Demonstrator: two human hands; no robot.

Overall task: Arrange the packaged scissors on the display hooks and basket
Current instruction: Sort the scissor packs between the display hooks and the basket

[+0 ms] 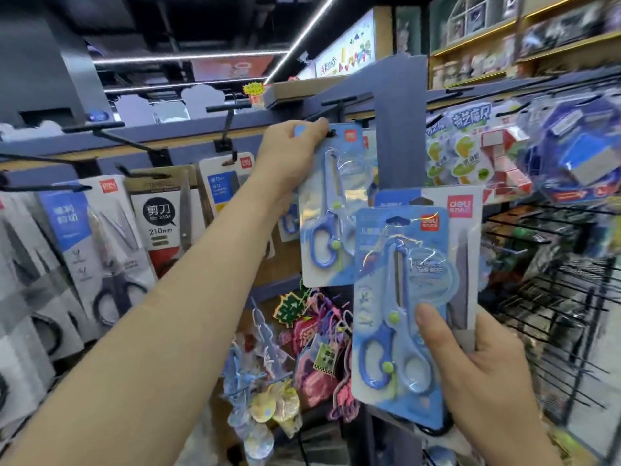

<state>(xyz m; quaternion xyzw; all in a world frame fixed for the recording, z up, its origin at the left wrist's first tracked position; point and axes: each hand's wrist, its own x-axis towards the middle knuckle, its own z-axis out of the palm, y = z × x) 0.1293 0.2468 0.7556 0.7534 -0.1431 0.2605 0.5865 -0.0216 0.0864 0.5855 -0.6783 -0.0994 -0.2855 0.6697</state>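
- Blue-carded children's scissors pack (331, 210) pinched at its top edge by left hand (290, 156), right at the display hook (331, 132).
- Best to align hang hole with hook tip, then slide back level.
- Below the hook, right hand (477, 364), fingers curled round spare packs (400, 297): blue handles, clear blister, lime pivot.

You stand in a shop under a dark ceiling (218, 21) with light strips (188, 56), a blue post (400, 129) ahead, yellow shelves (473, 45) upper right, a wire rack (554, 297) beneath.
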